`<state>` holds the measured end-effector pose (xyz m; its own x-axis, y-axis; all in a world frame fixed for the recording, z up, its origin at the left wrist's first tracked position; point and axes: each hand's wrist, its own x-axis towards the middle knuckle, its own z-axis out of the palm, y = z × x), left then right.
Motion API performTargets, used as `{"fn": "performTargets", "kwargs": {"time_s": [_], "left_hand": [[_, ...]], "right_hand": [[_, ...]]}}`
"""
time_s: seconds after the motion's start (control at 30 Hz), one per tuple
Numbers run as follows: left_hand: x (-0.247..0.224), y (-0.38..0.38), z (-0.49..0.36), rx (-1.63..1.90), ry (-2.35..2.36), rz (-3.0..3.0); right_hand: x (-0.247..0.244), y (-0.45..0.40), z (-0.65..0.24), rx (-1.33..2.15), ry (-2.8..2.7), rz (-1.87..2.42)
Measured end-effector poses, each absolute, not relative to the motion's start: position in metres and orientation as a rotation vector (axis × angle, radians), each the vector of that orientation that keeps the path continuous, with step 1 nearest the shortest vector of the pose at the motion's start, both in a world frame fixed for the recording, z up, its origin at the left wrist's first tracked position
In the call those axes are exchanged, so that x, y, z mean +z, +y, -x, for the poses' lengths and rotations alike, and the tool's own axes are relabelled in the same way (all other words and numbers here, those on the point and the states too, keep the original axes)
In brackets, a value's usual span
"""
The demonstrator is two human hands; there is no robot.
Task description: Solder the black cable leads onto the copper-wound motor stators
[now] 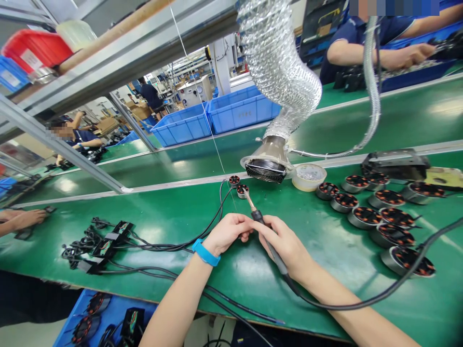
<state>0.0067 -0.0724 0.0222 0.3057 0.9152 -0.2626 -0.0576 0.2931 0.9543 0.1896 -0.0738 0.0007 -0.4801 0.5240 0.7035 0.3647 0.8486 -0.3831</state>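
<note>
My right hand (285,243) is closed around the dark handle of a soldering iron (277,255), its metal tip pointing away from me. The tip touches or nearly touches a small round motor part (241,192) with copper-coloured windings. A second such motor part (234,180) sits just behind it, beside the ends of black cables (222,200). My left hand (233,231), a blue band on its wrist, has its fingers pinched against the right fingertips. A thin solder wire (206,113) hangs from above and runs down to the left fingers, which hide its end.
A fume duct (267,166) hangs behind the motor parts, beside a round tub (309,176). Several motors (363,217) stand at right. Black housings (113,238) with cables lie at left, above a blue bin (77,313). A co-worker's hand (32,219) is at far left.
</note>
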Motion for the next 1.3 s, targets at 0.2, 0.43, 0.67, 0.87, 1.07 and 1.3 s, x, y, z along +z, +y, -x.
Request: {"fn": "performTargets", "kwargs": {"time_s": [0.2, 0.43, 0.67, 0.87, 1.07, 1.3], "left_hand": [[0.023, -0.072, -0.009, 0.841, 1.154, -1.048], [0.024, -0.074, -0.012, 0.838, 1.244, -1.090], [0.018, -0.077, -0.016, 0.899, 1.242, -1.117], [0.021, -0.079, -0.019, 0.880, 1.252, -1.103], [0.025, -0.081, -0.024, 0.881, 1.305, -1.111], [0.021, -0.081, -0.024, 0.864, 1.308, -1.117]], "right_hand": [[-0.001, -0.076, -0.193, 0.444, -1.936, 0.741], [-0.004, -0.078, -0.195, 0.464, -1.924, 0.776], [-0.004, -0.082, -0.184, 0.465, -1.645, 1.000], [-0.002, -0.082, -0.185, 0.483, -1.580, 1.050], [0.005, -0.087, -0.194, 0.465, -1.447, 1.049], [-0.002, -0.095, -0.211, 0.379, -1.457, 0.917]]}}
